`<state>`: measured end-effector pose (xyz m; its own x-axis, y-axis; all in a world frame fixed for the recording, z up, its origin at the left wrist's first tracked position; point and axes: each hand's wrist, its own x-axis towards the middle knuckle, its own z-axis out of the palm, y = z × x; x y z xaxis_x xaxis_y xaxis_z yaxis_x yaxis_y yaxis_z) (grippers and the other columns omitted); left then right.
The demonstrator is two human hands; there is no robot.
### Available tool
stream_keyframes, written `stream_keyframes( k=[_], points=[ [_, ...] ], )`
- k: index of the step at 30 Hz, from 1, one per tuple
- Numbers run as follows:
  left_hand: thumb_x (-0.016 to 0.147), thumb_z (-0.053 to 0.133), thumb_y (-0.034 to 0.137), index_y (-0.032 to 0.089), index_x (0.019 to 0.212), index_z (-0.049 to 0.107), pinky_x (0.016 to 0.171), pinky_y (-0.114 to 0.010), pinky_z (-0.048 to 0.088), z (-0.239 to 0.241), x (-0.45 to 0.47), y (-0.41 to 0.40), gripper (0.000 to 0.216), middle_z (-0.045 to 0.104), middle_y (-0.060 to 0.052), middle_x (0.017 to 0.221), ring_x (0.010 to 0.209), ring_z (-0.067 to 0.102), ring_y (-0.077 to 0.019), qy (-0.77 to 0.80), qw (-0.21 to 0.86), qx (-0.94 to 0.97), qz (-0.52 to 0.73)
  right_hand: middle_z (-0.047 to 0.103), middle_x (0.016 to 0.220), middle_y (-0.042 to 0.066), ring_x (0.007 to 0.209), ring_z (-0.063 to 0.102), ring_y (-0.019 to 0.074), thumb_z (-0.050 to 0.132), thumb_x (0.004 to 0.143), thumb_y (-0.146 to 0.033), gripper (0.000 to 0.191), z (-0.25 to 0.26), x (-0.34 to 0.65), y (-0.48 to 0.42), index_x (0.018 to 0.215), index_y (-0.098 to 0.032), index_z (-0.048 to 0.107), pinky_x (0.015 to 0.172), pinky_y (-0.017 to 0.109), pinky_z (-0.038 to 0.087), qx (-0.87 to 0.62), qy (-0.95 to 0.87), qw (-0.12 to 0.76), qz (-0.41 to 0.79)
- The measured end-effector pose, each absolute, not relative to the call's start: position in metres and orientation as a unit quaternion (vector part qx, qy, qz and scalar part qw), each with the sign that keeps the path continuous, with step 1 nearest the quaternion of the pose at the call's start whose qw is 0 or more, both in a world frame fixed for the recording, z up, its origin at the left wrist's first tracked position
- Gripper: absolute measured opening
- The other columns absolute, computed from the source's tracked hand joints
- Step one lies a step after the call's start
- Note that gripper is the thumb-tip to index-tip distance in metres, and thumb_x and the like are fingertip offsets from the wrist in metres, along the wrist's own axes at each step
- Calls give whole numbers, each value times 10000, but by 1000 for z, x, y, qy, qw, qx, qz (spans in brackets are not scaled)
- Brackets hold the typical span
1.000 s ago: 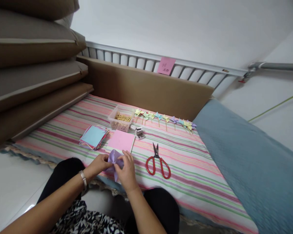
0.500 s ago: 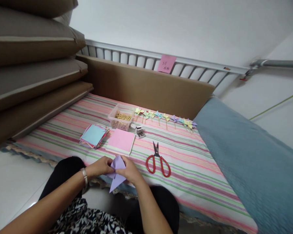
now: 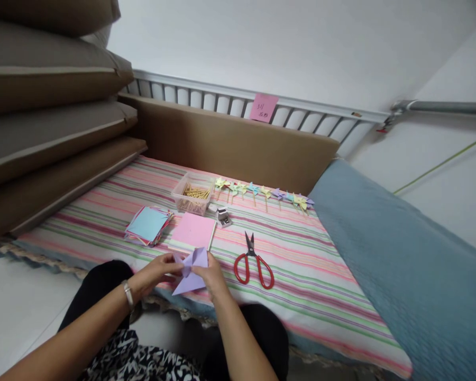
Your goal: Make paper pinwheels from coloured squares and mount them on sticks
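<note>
pinch on purple paper [image 3: 191,271], wider than before

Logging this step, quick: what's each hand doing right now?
Left hand: closed on the purple paper.
Right hand: closed on the same purple paper.

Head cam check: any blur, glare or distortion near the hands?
Head view: soft even light, no glare, faint shadows. The left hand, right hand and purple paper look slightly soft; scissors sharper. Wide-angle stretch enlarges the cushions at the left edge. Writing on the pink note is unreadable.
</note>
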<state>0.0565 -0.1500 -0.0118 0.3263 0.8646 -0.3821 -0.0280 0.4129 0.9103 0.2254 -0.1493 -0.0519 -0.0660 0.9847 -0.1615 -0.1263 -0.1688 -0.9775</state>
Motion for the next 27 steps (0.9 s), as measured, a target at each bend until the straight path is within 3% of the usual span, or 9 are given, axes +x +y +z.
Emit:
stream_keyframes(
  k=[6,13,18,20,24,27],
  points=[
    [520,800,325,112,843,697,711,-299,465,-28,78,-159,401,727,-79,792,701,637,-199,475,715,352,372,695,838,20,738,644,208,673,558,-216,429,-62,219,-149,977,-177,590,672,299,500,-475,-386,510,605],
    [530,753,299,122,768,689,667,-301,465,-39,81,-154,304,698,-29,640,640,631,-210,499,691,339,399,710,845,39,765,663,227,678,582,-249,409,-65,214,-151,974,-167,595,692,335,519,-458,-380,519,614],
    [533,719,264,131,727,669,616,-283,452,-35,72,-148,241,698,-28,645,614,621,-196,524,670,328,411,696,817,37,734,647,208,637,620,-216,407,-61,213,-150,1019,-160,581,689,333,516,-476,-410,519,580],
    [527,717,259,125,698,660,597,-277,443,-32,66,-145,225,689,-29,628,601,614,-190,534,660,322,419,678,824,43,753,630,202,621,656,-207,424,-56,215,-152,1075,-161,569,729,343,508,-497,-439,532,526],
    [496,728,249,120,627,635,561,-262,424,-23,52,-141,206,651,-14,547,537,578,-158,551,640,307,438,631,1008,79,989,570,212,524,736,-111,342,-43,219,-161,1052,-198,620,919,374,441,-487,-632,531,285],
    [478,737,235,119,621,634,556,-252,423,-19,44,-138,211,653,-15,546,529,566,-144,555,635,299,447,563,1173,83,1139,489,213,464,676,4,443,-37,218,-168,1017,-223,634,1005,388,384,-449,-727,480,197]
  ],
)
